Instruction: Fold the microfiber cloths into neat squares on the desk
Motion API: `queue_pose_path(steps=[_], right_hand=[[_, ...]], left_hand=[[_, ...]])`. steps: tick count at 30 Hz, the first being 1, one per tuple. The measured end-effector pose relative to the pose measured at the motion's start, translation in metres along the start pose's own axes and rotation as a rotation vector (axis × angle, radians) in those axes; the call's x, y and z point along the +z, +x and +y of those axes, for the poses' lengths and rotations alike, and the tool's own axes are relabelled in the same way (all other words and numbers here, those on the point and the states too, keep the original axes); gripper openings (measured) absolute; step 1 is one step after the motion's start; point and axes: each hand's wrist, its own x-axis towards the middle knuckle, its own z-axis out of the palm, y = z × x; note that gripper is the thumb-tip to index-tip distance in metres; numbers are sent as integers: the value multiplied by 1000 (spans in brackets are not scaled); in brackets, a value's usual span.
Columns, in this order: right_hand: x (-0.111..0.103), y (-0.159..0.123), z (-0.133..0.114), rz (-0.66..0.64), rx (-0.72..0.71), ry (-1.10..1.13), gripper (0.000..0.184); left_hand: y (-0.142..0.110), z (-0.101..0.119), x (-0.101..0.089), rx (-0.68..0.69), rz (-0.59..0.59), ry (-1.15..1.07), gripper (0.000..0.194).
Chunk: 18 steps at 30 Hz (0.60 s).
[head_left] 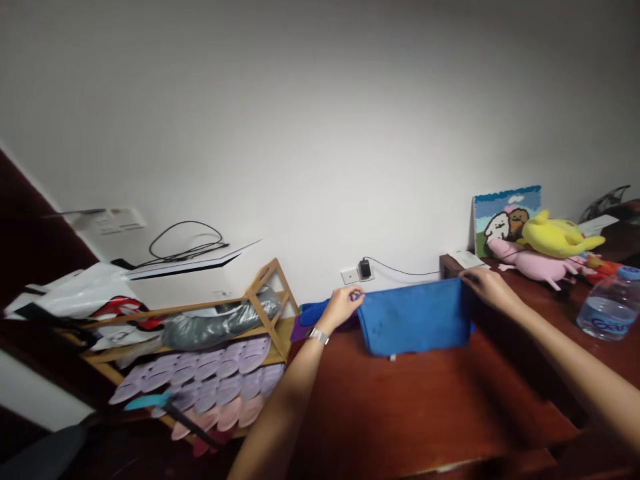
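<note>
A blue cloth [415,319], folded and marked with a few dark spots, hangs stretched between my two hands just over the reddish-brown wooden table [380,407]. My left hand [344,305], with a silver band at the wrist, pinches its upper left corner. At the upper right corner my right hand [487,287] is closed on the same cloth. A small white tag [393,358] shows at the lower edge. Behind my left hand lie a darker blue cloth [313,313] and a purple cloth [299,331], partly hidden.
Left of the table stands a wooden rack [277,313] with slippers [215,373], bags and a white box [185,287]. On the right are plush toys [555,237], a picture [507,213] and a water bottle [610,307]. A black charger [365,268] is plugged into the wall.
</note>
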Motion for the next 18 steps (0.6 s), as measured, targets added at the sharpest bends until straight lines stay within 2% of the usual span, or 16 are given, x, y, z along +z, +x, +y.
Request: queue_pose_path(steps=[2, 4, 7, 9, 12, 15, 18], right_hand=[[4, 37, 16, 90, 25, -23, 30], [11, 58, 34, 180, 25, -37, 30], [34, 57, 64, 248, 40, -65, 27], [61, 38, 83, 237, 86, -95, 27], [114, -7, 106, 171, 227, -153, 31], [166, -58, 124, 38, 386, -194, 35], [204, -102, 144, -99, 477, -208, 35]], left_hand=[[36, -7, 11, 48, 64, 55, 10], [57, -14, 25, 99, 127, 113, 11], [61, -31, 58, 127, 159, 154, 12], [50, -46, 91, 121, 141, 169, 13], [18, -72, 155, 76, 69, 203, 17], [-24, -98, 220, 13, -64, 245, 19], [-65, -119, 269, -24, -143, 268, 20]])
